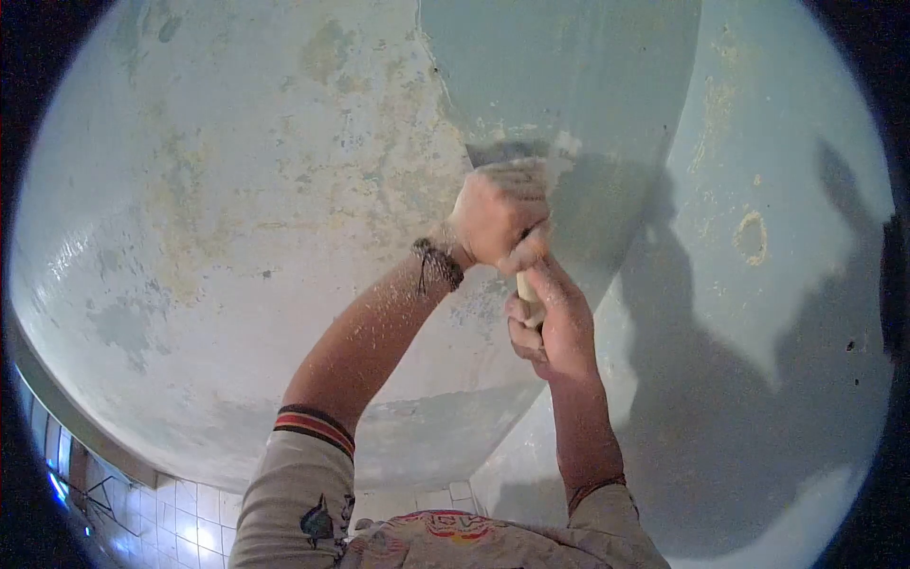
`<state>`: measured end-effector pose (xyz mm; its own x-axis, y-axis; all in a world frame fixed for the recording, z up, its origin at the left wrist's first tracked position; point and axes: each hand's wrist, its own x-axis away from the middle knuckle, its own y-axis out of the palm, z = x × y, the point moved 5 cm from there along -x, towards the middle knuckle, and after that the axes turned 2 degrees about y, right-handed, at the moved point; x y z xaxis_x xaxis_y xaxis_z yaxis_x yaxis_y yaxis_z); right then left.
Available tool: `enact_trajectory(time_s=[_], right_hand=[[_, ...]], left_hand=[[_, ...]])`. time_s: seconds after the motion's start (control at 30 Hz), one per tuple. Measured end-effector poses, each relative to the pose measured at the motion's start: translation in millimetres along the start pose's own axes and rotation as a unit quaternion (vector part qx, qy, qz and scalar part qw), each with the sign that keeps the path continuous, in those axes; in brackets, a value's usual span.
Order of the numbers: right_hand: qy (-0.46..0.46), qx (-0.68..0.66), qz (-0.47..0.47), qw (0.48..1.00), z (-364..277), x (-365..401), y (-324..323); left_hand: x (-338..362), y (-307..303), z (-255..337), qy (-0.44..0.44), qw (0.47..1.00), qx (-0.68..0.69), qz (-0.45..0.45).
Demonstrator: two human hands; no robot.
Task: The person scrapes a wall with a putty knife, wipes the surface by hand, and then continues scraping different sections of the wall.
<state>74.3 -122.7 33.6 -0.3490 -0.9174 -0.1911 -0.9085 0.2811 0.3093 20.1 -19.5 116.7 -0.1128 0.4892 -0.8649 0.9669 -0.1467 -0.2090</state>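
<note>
One pale-handled scraper at the patchy painted wall, held two-handed: right hand wrapped around the handle's near end; left hand (dark bracelet at the wrist) clenched over the tool farther along, grey blade showing just beyond its fingers.

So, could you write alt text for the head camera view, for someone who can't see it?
A person's left hand and, below it, right hand grip a pale-handled scraper at a patchy wall partly covered in grey-green paint; a dark bracelet circles the left wrist.
</note>
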Motion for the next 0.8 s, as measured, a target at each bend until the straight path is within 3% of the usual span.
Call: enact_trajectory(time_s=[0.1, 0.17, 0.27, 0.3, 0.4, 0.53, 0.57, 0.67, 0.73, 0.8], right_hand=[[-0.007, -0.024, 0.002, 1.0, -22.8, -8.7, 8.8], [-0.029, -0.083, -0.089, 0.992, -31.3, -16.1, 17.9], [-0.058, -0.114, -0.134, 0.983, 1.8, -13.3, 4.7], [-0.036, -0.175, -0.144, 0.973, 19.7, -12.5, -1.1], [0.009, -0.281, -0.204, 0.938, 23.2, -19.6, 7.4], [-0.003, -0.3, -0.246, 0.922, -15.3, -27.0, 21.9], [0.009, -0.26, -0.169, 0.951, -16.2, -18.5, 22.1], [0.015, -0.244, -0.13, 0.961, 20.1, -2.3, 8.3], [0.027, -0.273, -0.148, 0.95, 28.5, -9.1, 3.4], [0.026, -0.296, -0.17, 0.94, 11.0, -14.7, 6.6]], left_hand=[[-25.5, -13.8, -12.9, -0.027, 0.998, -0.024, -0.047], [-38.8, -20.2, -19.5, -0.055, 0.996, -0.022, -0.062], [-13.3, -10.9, -5.0, -0.04, 0.997, -0.041, -0.05], [-4.2, -5.6, 2.6, -0.006, 1.0, 0.016, -0.024], [-8.1, -9.6, -1.5, 0.027, 0.999, 0.019, -0.029], [-40.3, -23.6, -18.3, -0.011, 0.998, -0.016, -0.061], [-32.2, -19.6, -19.6, -0.024, 0.996, -0.042, -0.07], [-2.7, -5.2, 7.4, 0.008, 1.0, 0.001, -0.026], [-1.9, -2.8, 6.0, 0.013, 0.999, 0.038, -0.027], [-13.4, -2.6, -8.6, -0.029, 0.996, -0.041, -0.08]])
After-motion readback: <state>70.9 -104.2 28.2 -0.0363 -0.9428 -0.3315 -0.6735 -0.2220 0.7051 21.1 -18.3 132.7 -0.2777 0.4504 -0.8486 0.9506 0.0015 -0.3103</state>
